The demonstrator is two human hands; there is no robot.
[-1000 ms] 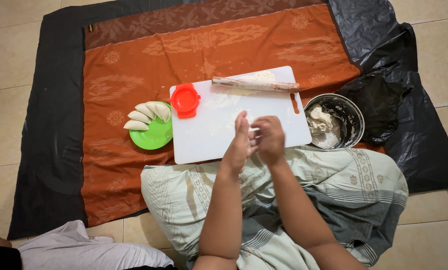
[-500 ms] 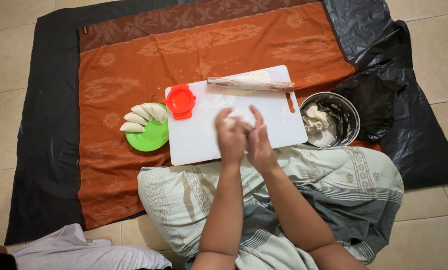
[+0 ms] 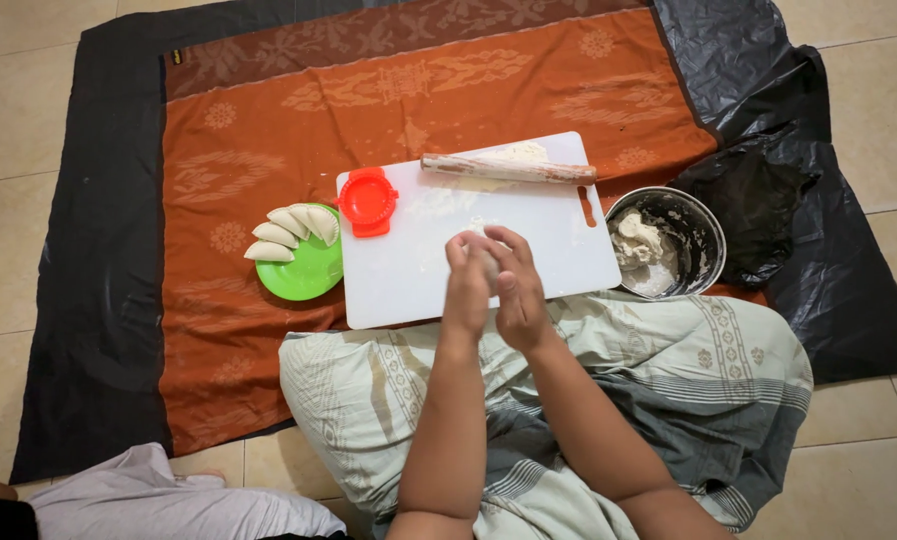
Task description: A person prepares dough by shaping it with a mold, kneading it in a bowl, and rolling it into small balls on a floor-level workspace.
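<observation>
Left hand (image 3: 467, 285) & right hand (image 3: 517, 292): fingers cupped round dough lump (image 3: 490, 268) (mostly hidden), over white cutting board (image 3: 408, 270); rolling pin (image 3: 508, 169) at far edge.

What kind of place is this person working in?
Probably a home floor set up for making dumplings: tiled floor under a patterned orange cloth, with a white cutting board, rolling pin and bowl of dough.

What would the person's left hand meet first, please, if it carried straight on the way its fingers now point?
Probably the rolling pin lying across the far part of the white cutting board. The left hand points up the picture over bare floury board. Its height above the board is unclear.
</observation>
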